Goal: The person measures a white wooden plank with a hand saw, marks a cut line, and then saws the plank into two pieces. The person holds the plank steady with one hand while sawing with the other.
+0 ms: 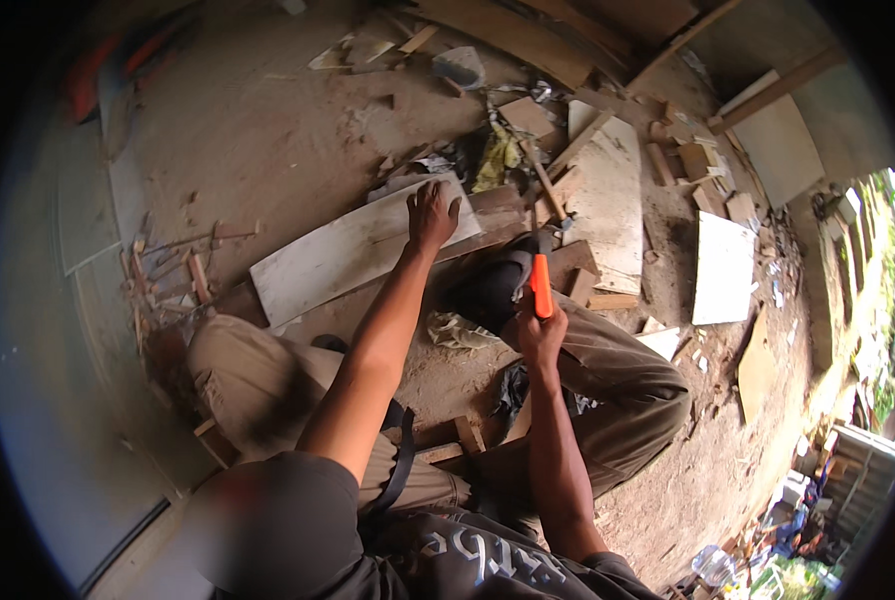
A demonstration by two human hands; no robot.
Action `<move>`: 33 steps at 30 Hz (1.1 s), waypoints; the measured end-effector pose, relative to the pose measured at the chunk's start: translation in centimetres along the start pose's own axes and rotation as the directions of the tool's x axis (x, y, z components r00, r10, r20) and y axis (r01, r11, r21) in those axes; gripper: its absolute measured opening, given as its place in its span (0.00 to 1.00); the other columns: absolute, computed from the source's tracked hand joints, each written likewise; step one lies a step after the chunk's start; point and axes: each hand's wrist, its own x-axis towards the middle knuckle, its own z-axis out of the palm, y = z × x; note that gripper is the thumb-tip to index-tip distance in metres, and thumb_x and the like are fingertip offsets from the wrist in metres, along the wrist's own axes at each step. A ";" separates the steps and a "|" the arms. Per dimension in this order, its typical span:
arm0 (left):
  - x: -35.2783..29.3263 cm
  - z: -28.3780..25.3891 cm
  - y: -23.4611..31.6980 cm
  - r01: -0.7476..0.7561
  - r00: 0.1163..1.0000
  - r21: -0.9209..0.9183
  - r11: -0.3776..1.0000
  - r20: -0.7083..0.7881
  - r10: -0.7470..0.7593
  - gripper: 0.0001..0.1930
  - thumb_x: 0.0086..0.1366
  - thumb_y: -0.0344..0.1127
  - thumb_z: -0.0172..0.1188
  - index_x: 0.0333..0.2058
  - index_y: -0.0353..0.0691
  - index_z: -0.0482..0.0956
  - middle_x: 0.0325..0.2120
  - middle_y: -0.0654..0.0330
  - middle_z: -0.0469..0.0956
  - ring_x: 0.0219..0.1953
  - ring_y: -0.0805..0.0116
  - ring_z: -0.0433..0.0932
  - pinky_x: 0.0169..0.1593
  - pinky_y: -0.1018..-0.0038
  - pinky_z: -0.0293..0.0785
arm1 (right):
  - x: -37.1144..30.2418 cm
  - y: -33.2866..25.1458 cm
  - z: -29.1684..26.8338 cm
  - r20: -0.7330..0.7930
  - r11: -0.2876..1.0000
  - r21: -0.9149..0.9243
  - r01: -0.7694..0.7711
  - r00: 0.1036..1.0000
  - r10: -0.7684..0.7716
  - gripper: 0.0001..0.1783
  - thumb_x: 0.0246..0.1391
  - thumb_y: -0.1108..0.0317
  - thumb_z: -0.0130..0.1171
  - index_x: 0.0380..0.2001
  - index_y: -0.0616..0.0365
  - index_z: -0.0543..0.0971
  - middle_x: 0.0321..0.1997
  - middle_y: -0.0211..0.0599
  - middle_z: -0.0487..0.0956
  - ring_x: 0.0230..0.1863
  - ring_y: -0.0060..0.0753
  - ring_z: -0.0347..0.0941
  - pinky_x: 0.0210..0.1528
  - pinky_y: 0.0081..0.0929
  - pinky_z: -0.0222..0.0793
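Observation:
A long wooden board [343,258] with a worn white face lies slantwise before me, on top of other timber. My left hand [433,215] bears down on it near its right end, fingers bent at the far edge and thumb apart. In my right hand [543,335] is a handsaw [541,285], held by its orange handle. Its dark blade points away from me and shows only as a thin strip. Just beyond my dark shoe [488,292], a hammer [546,185] with a wooden handle rests among the scraps.
A large pale panel [608,200] and a white square sheet [724,268] lie at the right. Wood offcuts [703,160] clutter the far right. Loose sticks [198,275] are heaped at the left, near a grey metal surface [78,330]. My bent legs flank the work.

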 end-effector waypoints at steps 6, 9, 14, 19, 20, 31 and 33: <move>-3.5 -6.7 -12.1 0.297 0.944 0.316 0.901 0.043 -0.326 0.32 0.64 0.57 0.58 0.57 0.38 0.69 0.59 0.47 0.68 0.61 0.47 0.66 0.60 0.46 0.62 | -0.8 -0.7 -0.3 0.090 0.994 -0.089 -0.063 0.993 0.071 0.18 0.62 0.58 0.60 0.32 0.65 0.81 0.20 0.36 0.79 0.25 0.24 0.76 0.29 0.27 0.70; -7.1 -11.6 -18.0 0.210 0.899 0.140 0.968 0.362 -0.247 0.35 0.63 0.61 0.58 0.56 0.36 0.71 0.54 0.41 0.73 0.57 0.41 0.69 0.62 0.50 0.62 | -1.3 -1.5 0.9 0.168 0.992 -0.119 0.030 0.986 -0.009 0.19 0.63 0.57 0.59 0.27 0.64 0.79 0.18 0.36 0.78 0.23 0.25 0.75 0.28 0.28 0.69; -10.5 -9.6 -15.8 0.156 0.975 0.090 0.984 0.146 -0.168 0.32 0.62 0.59 0.60 0.53 0.38 0.70 0.50 0.46 0.73 0.58 0.45 0.67 0.66 0.38 0.47 | -2.6 -2.2 2.3 0.237 0.994 -0.099 0.045 0.971 -0.021 0.20 0.63 0.57 0.59 0.25 0.64 0.77 0.17 0.35 0.75 0.20 0.25 0.70 0.26 0.28 0.67; -11.9 -11.0 -16.5 0.124 0.989 0.006 0.992 0.079 -0.124 0.33 0.62 0.56 0.61 0.57 0.37 0.68 0.53 0.45 0.70 0.60 0.45 0.66 0.68 0.38 0.44 | -5.3 -3.9 5.3 0.319 0.997 -0.069 -0.023 0.947 0.044 0.19 0.62 0.59 0.60 0.26 0.65 0.76 0.16 0.39 0.70 0.20 0.24 0.65 0.25 0.30 0.64; -11.8 -11.2 -16.6 0.117 0.992 0.009 0.993 0.041 -0.118 0.34 0.62 0.57 0.60 0.57 0.36 0.67 0.54 0.45 0.69 0.61 0.45 0.65 0.69 0.38 0.43 | -5.9 -3.7 5.9 0.334 0.997 -0.074 -0.027 0.941 0.050 0.19 0.62 0.59 0.60 0.26 0.65 0.76 0.16 0.38 0.71 0.20 0.23 0.65 0.25 0.29 0.64; -16.6 -15.9 -13.8 0.013 0.889 0.413 0.911 0.412 -0.199 0.70 0.37 0.71 0.71 0.72 0.48 0.41 0.74 0.50 0.35 0.75 0.54 0.35 0.68 0.32 0.25 | -7.5 -5.9 10.4 0.466 0.992 -0.124 -0.030 0.880 0.085 0.19 0.62 0.58 0.59 0.26 0.64 0.77 0.18 0.39 0.74 0.21 0.31 0.72 0.27 0.31 0.66; -14.7 -16.6 -14.8 0.066 0.859 0.299 0.952 0.469 -0.207 0.68 0.38 0.73 0.69 0.72 0.46 0.44 0.73 0.50 0.38 0.75 0.54 0.36 0.67 0.31 0.25 | -7.2 -5.6 9.8 0.473 0.991 -0.136 0.014 0.880 0.052 0.19 0.62 0.58 0.59 0.25 0.64 0.77 0.18 0.39 0.74 0.21 0.31 0.71 0.27 0.32 0.66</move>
